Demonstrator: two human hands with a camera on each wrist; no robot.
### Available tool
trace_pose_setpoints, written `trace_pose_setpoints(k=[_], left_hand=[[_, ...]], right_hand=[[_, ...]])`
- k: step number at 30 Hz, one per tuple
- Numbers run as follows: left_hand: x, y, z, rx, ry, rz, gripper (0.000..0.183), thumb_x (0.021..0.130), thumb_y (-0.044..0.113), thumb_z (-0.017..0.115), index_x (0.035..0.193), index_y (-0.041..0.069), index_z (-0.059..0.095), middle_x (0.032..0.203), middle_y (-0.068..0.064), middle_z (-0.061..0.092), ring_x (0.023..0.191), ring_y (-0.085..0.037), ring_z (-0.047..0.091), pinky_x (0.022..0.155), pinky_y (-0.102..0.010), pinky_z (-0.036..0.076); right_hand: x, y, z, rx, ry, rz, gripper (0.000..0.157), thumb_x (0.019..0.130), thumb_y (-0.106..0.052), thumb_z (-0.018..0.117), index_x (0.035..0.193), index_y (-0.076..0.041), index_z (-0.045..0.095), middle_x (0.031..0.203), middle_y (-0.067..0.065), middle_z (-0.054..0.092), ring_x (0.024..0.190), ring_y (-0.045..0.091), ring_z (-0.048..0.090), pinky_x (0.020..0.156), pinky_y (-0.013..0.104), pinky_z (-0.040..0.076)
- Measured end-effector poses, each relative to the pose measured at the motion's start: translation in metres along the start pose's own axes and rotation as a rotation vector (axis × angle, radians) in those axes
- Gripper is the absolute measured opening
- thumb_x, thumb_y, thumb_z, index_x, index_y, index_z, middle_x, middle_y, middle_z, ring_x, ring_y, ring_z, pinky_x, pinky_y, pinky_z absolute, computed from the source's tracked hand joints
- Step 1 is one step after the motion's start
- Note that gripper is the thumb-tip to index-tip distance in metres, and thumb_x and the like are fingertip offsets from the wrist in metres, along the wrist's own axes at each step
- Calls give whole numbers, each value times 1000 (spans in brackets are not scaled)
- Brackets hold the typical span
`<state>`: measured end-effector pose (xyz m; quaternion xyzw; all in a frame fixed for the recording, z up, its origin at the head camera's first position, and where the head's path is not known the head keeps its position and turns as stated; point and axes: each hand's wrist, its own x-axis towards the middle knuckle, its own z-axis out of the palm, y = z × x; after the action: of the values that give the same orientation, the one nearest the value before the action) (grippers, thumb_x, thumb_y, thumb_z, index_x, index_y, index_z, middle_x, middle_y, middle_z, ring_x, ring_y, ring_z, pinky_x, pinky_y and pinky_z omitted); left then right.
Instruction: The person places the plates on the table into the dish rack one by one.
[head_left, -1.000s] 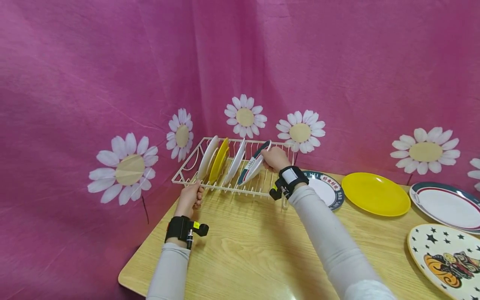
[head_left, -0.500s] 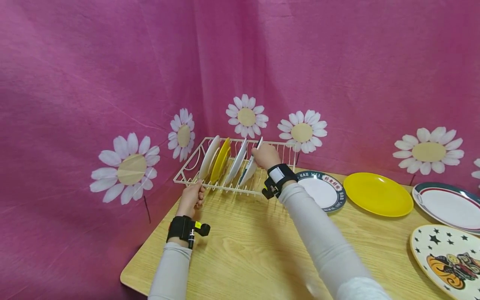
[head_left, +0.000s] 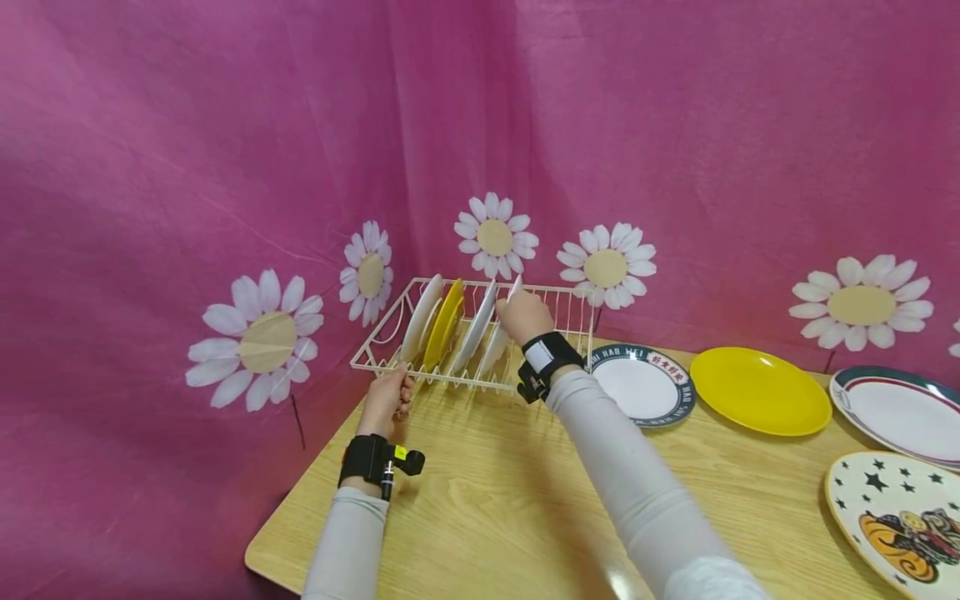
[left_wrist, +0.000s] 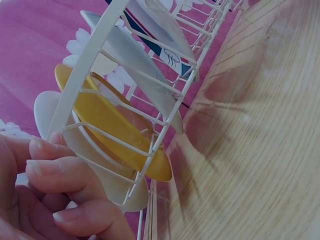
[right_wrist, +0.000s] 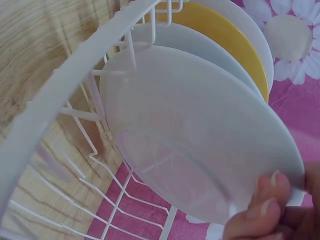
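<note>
In the head view, my left hand (head_left: 386, 400) pinches the front rail of a white wire dish rack (right_wrist: 75, 77) near its left end. My right hand (head_left: 525, 317) grips the upper edge of a plate (right_wrist: 195, 120) that stands tilted in the rack. Its pale back faces the right wrist camera; a dark green and red rim shows in the left wrist view. Left of it in the rack lean a white plate (head_left: 474, 329), a yellow plate (head_left: 444, 327) and another white plate (head_left: 418, 325) at the far left. The right hand hides part of the held plate.
On the wooden table (head_left: 480, 508), right of the rack, lie a plate with a lettered dark rim (head_left: 637, 387), a yellow plate (head_left: 761, 392), a green-and-red-rimmed plate (head_left: 900, 408) and a star-patterned plate (head_left: 847, 492). A pink flowered cloth (head_left: 675, 125) hangs behind.
My right hand has moved left with the plate, which now stands more upright beside the white one. The left hand keeps its hold on the rack.
</note>
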<state>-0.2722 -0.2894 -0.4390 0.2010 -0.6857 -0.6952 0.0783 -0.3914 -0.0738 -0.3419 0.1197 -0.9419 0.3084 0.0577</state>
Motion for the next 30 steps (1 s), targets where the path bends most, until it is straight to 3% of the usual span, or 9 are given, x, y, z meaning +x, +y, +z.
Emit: trace_pose_setpoints(k=[7, 18, 22, 27, 30], left_hand=[[-2, -5, 8, -6, -16, -2, 42, 104, 40, 43, 91, 1, 52, 55, 6, 42, 44, -7, 37, 45, -23, 28], [-3, -1, 4, -5, -11, -10, 41, 104, 43, 43, 84, 8, 53, 56, 6, 43, 44, -8, 38, 46, -24, 28], [-1, -1, 2, -11, -10, 2, 41, 104, 42, 43, 82, 8, 52, 56, 6, 42, 44, -8, 38, 44, -23, 29], [-1, -2, 0, -12, 3, 3, 41, 103, 43, 43, 82, 9, 52, 56, 6, 42, 43, -7, 37, 43, -22, 28], [-3, -3, 1, -9, 6, -3, 41, 103, 44, 43, 82, 9, 52, 56, 6, 42, 43, -7, 37, 43, -22, 28]], right_hand=[[-6, 9, 10, -26, -6, 21, 44, 101, -31, 46, 71, -4, 65, 70, 10, 59, 62, 25, 57, 55, 35, 42], [-8, 18, 9, 17, -48, 3, 50, 103, -38, 37, 70, -7, 57, 73, 11, 57, 66, 27, 57, 61, 35, 42], [-8, 22, 6, 47, -73, -21, 50, 103, -43, 40, 67, -10, 52, 67, 7, 55, 60, 22, 55, 57, 31, 41], [-13, 25, 2, 120, -122, -64, 52, 101, -47, 45, 62, -13, 50, 71, 13, 67, 59, 21, 61, 55, 26, 39], [-17, 28, -2, 169, -155, -67, 55, 100, -51, 45, 60, -13, 49, 64, 11, 63, 55, 20, 58, 54, 26, 38]])
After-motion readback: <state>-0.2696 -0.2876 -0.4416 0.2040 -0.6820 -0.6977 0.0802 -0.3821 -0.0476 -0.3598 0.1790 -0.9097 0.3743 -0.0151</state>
